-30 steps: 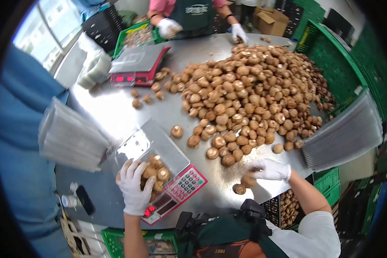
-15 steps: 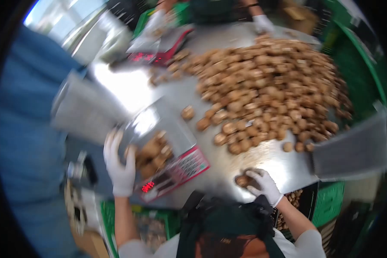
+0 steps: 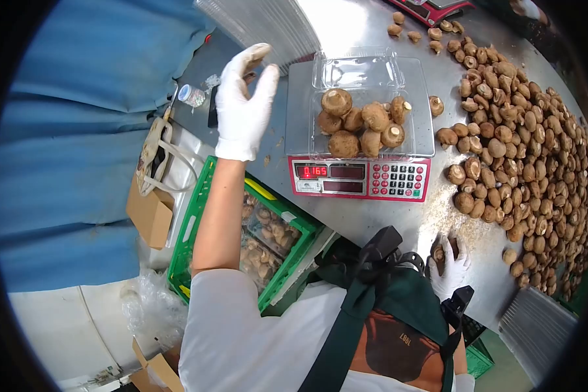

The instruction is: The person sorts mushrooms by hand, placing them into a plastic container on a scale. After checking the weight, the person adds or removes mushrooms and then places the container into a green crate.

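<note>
My left hand (image 3: 244, 104), white-gloved, is lifted with fingers apart and empty, just beside the ribbed stack of clear plastic trays (image 3: 268, 23). My right hand (image 3: 449, 264) has its fingers closed on one loose brown mushroom (image 3: 441, 251) at the near edge of the dull steel bench (image 3: 372, 215). Round, matte-capped brown mushrooms (image 3: 362, 124) sit in the glossy clear hinged tray (image 3: 356, 68) on the red-faced digital scale (image 3: 359, 178), which reads 0165. Judgement: hands off the pan while reading, and singles go in gently, since the caps likely bruise.
</note>
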Tool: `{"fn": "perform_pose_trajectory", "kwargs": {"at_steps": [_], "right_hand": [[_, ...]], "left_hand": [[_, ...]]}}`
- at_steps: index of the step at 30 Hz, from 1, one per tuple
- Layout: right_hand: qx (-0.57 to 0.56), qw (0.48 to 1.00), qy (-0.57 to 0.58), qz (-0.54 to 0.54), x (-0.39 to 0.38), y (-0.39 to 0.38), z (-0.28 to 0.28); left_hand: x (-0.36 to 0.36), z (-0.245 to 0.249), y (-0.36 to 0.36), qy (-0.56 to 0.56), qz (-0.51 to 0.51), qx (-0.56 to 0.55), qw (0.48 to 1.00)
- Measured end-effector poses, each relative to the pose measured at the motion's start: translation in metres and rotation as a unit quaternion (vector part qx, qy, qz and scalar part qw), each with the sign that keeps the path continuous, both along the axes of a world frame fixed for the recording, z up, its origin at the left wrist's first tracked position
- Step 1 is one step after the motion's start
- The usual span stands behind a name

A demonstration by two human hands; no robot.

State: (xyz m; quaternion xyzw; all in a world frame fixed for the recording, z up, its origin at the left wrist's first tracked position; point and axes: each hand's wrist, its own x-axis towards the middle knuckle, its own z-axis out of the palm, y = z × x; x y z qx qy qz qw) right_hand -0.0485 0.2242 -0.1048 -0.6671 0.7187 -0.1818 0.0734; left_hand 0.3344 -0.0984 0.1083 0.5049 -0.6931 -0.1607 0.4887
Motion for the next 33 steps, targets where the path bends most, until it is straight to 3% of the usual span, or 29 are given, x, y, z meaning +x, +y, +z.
{"fn": "perform_pose_trajectory", "kwargs": {"at_steps": [3,5,9,12,13,15,18,20,23,24,27,29,31,33], "right_hand": [[0.014,0.999,-0.035,0.030,0.001,-0.012,0.010],[0.034,0.997,-0.066,0.026,-0.001,-0.018,0.016],[-0.058,0.994,-0.088,-0.015,-0.009,-0.044,0.015],[-0.007,0.997,0.032,-0.065,-0.007,-0.060,0.029],[-0.012,0.997,0.013,-0.078,-0.008,-0.061,0.031],[-0.027,0.995,-0.027,-0.096,-0.008,-0.067,0.037],[-0.060,0.964,-0.238,-0.101,0.004,-0.091,0.073],[-0.086,0.906,-0.403,-0.101,0.018,-0.109,0.087],[-0.097,0.894,-0.435,-0.029,0.026,-0.128,0.094],[-0.109,0.923,-0.370,0.006,0.027,-0.136,0.102],[-0.086,0.934,-0.345,0.047,0.035,-0.157,0.126],[-0.079,0.907,-0.411,0.046,0.045,-0.172,0.134],[-0.071,0.876,-0.474,0.045,0.056,-0.189,0.142],[-0.054,0.915,-0.388,0.096,0.063,-0.208,0.153]], "left_hand": [[-0.014,-0.010,0.007,-0.049,-0.048,0.046,0.997],[-0.027,-0.023,0.012,-0.120,-0.096,0.010,0.988],[-0.050,-0.046,0.016,-0.279,-0.133,0.014,0.951],[-0.048,-0.066,0.006,-0.338,-0.141,-0.008,0.930],[-0.048,-0.068,0.006,-0.350,-0.132,-0.016,0.927],[-0.050,-0.065,0.010,-0.226,-0.150,-0.001,0.962],[-0.051,-0.060,0.020,-0.029,-0.164,0.101,0.981],[-0.051,-0.058,0.024,0.076,-0.184,0.170,0.965],[-0.040,-0.066,0.021,-0.106,-0.179,0.087,0.974],[-0.037,-0.063,0.024,-0.228,-0.147,0.024,0.962],[-0.031,-0.068,0.027,-0.276,-0.065,0.004,0.959],[-0.024,-0.077,0.025,-0.185,-0.096,0.081,0.975],[-0.024,-0.077,0.029,-0.194,-0.092,0.071,0.974],[-0.026,-0.080,0.030,-0.172,-0.105,0.058,0.978]]}}
